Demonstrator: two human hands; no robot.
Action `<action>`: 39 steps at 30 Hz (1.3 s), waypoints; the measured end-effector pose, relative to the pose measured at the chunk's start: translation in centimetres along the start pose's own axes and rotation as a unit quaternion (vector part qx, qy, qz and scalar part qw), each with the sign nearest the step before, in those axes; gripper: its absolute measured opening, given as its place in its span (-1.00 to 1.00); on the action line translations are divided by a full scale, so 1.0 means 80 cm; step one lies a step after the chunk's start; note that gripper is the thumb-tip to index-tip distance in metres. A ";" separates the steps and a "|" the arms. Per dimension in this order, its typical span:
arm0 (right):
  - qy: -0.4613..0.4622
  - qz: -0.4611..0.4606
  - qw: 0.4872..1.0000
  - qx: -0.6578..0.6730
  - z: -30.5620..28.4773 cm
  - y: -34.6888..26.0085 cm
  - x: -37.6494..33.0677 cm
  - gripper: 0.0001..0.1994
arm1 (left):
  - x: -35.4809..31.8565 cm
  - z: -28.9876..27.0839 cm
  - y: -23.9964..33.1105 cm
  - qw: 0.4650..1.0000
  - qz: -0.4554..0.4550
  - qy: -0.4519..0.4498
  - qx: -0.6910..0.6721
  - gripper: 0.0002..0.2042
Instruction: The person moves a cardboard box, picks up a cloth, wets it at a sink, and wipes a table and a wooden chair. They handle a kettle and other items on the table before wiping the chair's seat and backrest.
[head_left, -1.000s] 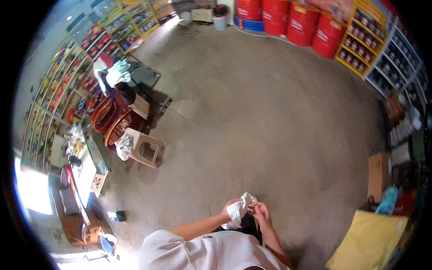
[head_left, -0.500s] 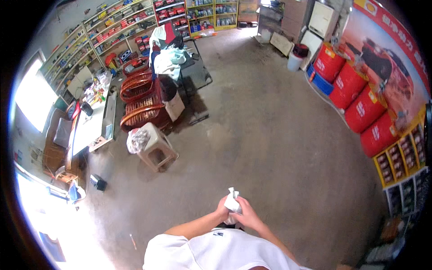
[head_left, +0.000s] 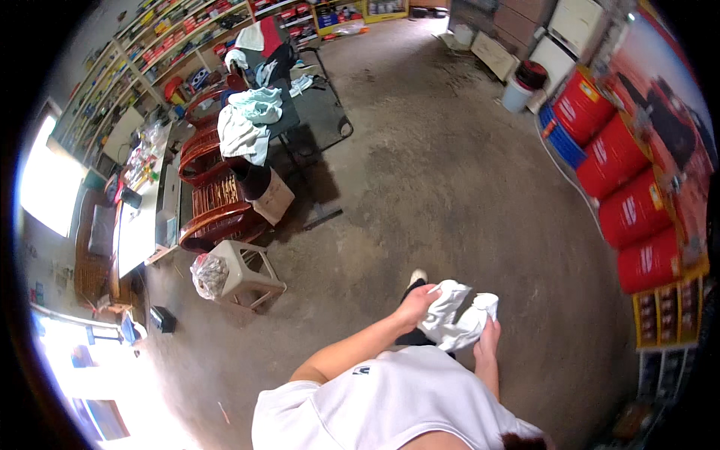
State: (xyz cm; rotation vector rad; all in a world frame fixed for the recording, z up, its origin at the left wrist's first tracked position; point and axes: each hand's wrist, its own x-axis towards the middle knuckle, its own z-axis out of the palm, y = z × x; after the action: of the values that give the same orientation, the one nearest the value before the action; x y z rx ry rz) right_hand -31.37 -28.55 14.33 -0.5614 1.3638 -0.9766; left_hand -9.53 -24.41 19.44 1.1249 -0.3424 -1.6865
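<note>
I stand holding a crumpled white cloth (head_left: pixel 454 315) above the concrete floor (head_left: pixel 450 187).
My left hand (head_left: pixel 417 301) and right hand (head_left: pixel 489 335) each grip an end; spreading it seems next, needing both grips firm.

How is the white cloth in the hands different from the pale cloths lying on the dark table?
The white cloth is crumpled and held up by the left hand and right hand; the pale cloths lie loose and draped over the dark table's edge, untouched. The held cloth is plain white; the heap has a light green piece too. Both are soft, rumpled fabric.
</note>
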 end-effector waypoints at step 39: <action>-0.518 0.080 0.818 -0.238 1.246 -0.374 0.728 -0.74 | 0.448 -0.531 0.627 0.572 0.387 0.675 -0.260 -0.81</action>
State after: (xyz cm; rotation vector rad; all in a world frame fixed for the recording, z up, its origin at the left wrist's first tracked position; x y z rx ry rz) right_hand 53.02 -112.27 23.79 -1.1255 0.6006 -0.0637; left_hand 53.37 -64.51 13.34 1.1920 0.5784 0.1670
